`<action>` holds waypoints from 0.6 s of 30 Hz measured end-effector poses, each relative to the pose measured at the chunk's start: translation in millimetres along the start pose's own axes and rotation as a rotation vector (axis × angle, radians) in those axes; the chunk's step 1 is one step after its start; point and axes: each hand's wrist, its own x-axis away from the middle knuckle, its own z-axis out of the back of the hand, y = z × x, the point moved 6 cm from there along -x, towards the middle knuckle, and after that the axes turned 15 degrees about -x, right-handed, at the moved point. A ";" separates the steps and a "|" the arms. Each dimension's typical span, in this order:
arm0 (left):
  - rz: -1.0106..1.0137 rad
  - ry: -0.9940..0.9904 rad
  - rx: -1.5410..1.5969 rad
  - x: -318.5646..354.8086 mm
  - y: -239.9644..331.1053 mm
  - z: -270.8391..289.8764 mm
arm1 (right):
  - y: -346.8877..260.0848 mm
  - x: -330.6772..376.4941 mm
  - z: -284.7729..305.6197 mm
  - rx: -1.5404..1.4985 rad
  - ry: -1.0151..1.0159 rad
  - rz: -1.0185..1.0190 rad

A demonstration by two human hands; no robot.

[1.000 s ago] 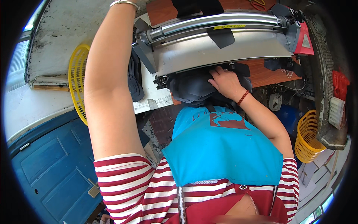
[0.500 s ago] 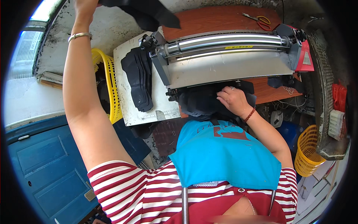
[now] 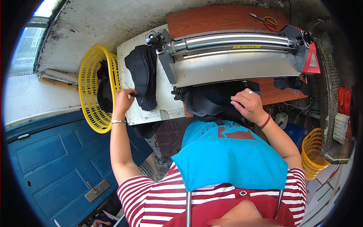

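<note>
Down from eleven o'clock came the left hand (image 3: 123, 101), now by the black stack (image 3: 145, 70) at its one o'clock. Its fingers are curled; I can't tell if they pinch anything. The right hand (image 3: 250, 106) is bent too, its grip unclear, with a black pile (image 3: 204, 101) at its nine o'clock. One bump could make the loose stack slide crooked on the white tabletop (image 3: 166, 89).

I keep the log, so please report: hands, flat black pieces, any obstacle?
Left hand at edge of stacked flat black pieces on white board, grip unclear. Right hand at overlapping flat black pile before silver roller machine. Nothing visibly blocks either hand.
</note>
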 end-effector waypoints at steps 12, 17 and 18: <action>-0.691 -0.338 1.051 16.2 175.6 107.2 | 36.0 5.1 49.3 -0.652 0.249 -0.587; -0.627 0.178 1.062 -66.1 273.7 164.7 | 67.5 -7.3 42.9 -0.724 0.251 -0.790; -0.599 0.418 0.728 -85.5 290.5 167.9 | 72.0 -8.1 40.9 -0.725 0.252 -0.790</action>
